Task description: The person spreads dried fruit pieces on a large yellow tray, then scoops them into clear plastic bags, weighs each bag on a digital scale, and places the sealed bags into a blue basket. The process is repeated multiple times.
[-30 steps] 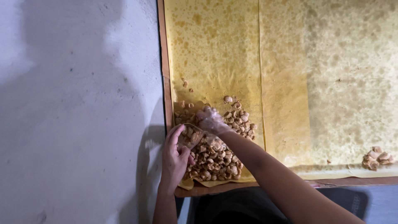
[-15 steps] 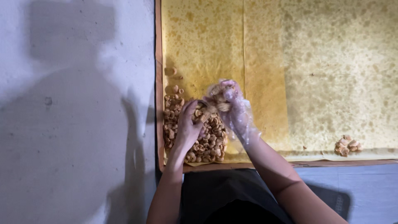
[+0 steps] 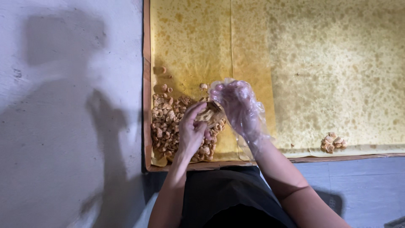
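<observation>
Two hands meet over one big pile (image 3: 168,122) of crisp brown snack pieces at the tray's (image 3: 147,84) near left corner. The bare left hand (image 3: 192,133) pinches a larger brown piece (image 3: 211,115) — the right hand (image 3: 238,105), in one clear plastic glove, curls loosely beside it, touching it. Two sheets of oil-stained yellow paper (image 3: 316,63) line the tray. One small heap (image 3: 332,141) lies well apart, at the near right.
</observation>
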